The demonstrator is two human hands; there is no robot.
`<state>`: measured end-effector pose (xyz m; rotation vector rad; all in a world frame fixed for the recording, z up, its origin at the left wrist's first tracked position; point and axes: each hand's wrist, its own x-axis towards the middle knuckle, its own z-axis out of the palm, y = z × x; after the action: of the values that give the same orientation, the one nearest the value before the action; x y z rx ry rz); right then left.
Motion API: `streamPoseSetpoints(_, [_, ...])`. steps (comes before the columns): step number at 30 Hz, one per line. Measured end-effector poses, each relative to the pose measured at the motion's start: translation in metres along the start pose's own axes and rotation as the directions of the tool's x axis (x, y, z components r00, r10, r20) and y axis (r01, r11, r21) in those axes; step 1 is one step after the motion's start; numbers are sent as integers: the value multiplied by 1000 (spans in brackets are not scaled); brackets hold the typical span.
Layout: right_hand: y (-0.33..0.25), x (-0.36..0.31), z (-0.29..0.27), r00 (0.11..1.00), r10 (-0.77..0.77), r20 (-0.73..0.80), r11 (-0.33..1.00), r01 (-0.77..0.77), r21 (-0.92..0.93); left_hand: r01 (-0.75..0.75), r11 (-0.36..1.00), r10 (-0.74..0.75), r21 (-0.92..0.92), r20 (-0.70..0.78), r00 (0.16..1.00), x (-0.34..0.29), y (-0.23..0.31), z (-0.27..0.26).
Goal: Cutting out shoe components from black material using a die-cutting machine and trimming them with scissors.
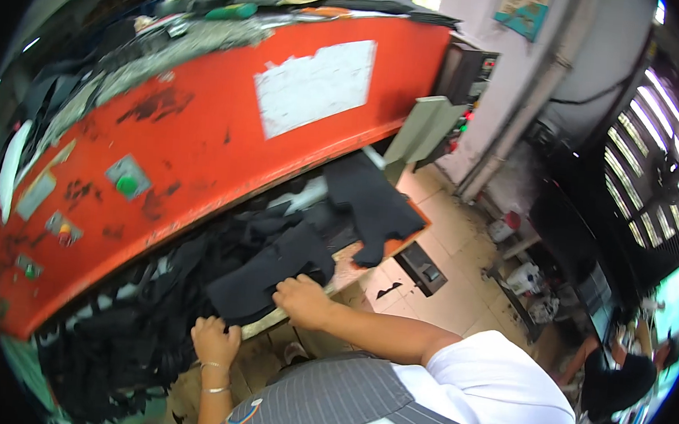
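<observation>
At the left, and along most of the back, big scuffed red metal machine front (203,121) with small round green buttons (126,185) in it. Below, messy heap of black cloth-like scraps (125,354), all strips and tangles. Next, bare left hand (215,344) with fingers curled, right by the near left corner of wide flat black sheet (258,277). Cannot tell if pinching that corner or only touching it. Sheet lying at the near edge of long pale surface (347,272), just right of the heap. Looks light, soft and bendy, not slippery and not easy to break; might sag in the middle if lifted. Best held by the near edge, at both ends. Near the right end of that edge, bare right hand (303,301), fingers bent over the sheet. Grip partly hidden; cannot tell if pinching or just pressing down. Higher up, torn white paper label (313,86) on the red front, without any readable words. Farther right, black sheet piece with notched edge (372,203), then thin grey metal plate (424,131). On the wall, yellow and blue-green paper sign (523,10), too blurry to read. At far right, person in black top (621,383).
</observation>
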<state>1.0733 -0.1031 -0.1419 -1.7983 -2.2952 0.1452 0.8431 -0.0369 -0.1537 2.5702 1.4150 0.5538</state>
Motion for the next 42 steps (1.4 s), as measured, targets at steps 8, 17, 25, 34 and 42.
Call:
streamPoseSetpoints(8, [10, -53, -57, 822, -261, 506, 871, -25, 491, 330, 840, -116, -431, 452, 884, -38, -3, -52])
streamPoseSetpoints(17, [104, 6, -62, 989, -144, -15, 975, 145, 169, -202, 951, 167, -235, -159, 973, 68, 71, 19])
streamPoseSetpoints(25, [101, 2, -63, 919, 35, 394, 983, -102, 151, -181, 975, 181, -127, -11, 983, 43, 97, 39])
streamPoseSetpoints(34, [137, -17, -72, 858, -164, 487, 853, -125, 507, -74, 902, -6, -424, -185, 983, 75, 59, 2])
streamPoseSetpoints(42, [58, -58, -160, 883, 33, 467, 891, -238, 388, 154, 984, -177, 88, 436, 883, 69, -48, -10])
